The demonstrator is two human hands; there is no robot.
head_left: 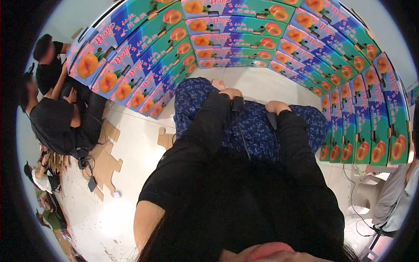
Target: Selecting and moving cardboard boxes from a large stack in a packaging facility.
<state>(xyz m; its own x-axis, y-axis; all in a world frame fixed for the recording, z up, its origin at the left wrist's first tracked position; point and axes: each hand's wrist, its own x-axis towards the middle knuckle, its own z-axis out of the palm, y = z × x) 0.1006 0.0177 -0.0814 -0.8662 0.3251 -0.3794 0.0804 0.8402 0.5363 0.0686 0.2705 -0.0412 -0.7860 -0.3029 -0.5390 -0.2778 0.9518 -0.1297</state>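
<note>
The person sits with both hands resting on the lap, on blue flower-patterned fabric trousers [257, 131]. The left hand [230, 93] lies curled and narrow near the knee, holding nothing that shows; the right hand [277, 106] rests likewise, its fingers turned under, so I cannot tell whether anything is in it.

The things nearest the hands are the green-and-blue printed cardboard fruit boxes [235, 41], stacked in a wall curving round the front and right. They look light and stiff, likely easy to dent at the corners, and best taken by the two short ends.

Pale floor [262, 85] lies open between knees and boxes. Flat brown cardboard cut-outs [107, 163] lie at left beside seated people in black [56, 122].
</note>
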